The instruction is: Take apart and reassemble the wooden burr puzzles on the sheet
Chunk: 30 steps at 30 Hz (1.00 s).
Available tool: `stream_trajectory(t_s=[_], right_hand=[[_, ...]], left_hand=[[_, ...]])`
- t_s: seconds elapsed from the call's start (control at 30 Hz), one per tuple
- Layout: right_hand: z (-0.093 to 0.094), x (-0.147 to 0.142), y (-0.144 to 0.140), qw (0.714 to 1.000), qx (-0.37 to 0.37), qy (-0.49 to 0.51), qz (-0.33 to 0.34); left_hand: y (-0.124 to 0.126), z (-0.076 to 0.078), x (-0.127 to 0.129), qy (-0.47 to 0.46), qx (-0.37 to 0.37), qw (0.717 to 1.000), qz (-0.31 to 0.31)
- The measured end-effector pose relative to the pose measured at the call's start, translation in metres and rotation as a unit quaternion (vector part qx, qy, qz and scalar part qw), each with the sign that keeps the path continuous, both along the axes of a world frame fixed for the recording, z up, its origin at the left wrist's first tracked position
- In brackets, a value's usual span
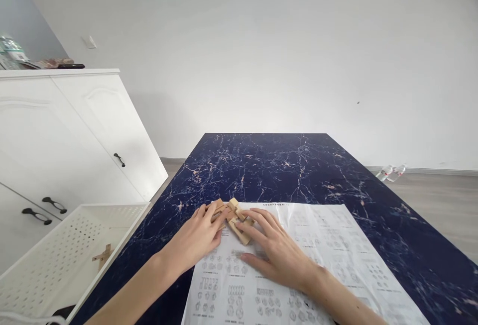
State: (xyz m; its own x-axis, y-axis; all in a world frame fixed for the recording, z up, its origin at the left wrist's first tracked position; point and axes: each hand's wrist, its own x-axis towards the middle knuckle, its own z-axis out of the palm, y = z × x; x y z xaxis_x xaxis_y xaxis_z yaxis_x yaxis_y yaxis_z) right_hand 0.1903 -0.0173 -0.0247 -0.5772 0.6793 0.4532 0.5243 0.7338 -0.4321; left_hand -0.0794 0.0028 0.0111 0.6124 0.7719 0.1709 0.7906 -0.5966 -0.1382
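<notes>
Several notched wooden puzzle pieces [239, 230] lie close together at the top left of a printed instruction sheet [317, 235]. My left hand [197, 235] reaches over the left part of the cluster, its fingers bent around a light wooden piece and partly covering it. On the other side, my right hand [276, 250] rests with fingers apart, the fingertips touching the pieces and the thumb lying on the paper. Rows of small line drawings of puzzles fill the sheet. Both hands hide part of the cluster, so I cannot tell how its pieces fit together.
The sheet lies on a dark blue marbled table [261, 165]. To the left, a white perforated basket [63, 250] holds a cross-shaped wooden piece [103, 256]. Beyond it stands a white cabinet [74, 131]. Plastic bottles [391, 172] are on the floor at right.
</notes>
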Motion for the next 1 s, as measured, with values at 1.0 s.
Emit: stream_trajectory(t_s=[1.0], right_hand=[[-0.006,0.001,0.003,0.999,-0.007,0.042,-0.016]], left_hand=[[-0.020,0.046,0.003,-0.032,-0.199,0.961,0.189]])
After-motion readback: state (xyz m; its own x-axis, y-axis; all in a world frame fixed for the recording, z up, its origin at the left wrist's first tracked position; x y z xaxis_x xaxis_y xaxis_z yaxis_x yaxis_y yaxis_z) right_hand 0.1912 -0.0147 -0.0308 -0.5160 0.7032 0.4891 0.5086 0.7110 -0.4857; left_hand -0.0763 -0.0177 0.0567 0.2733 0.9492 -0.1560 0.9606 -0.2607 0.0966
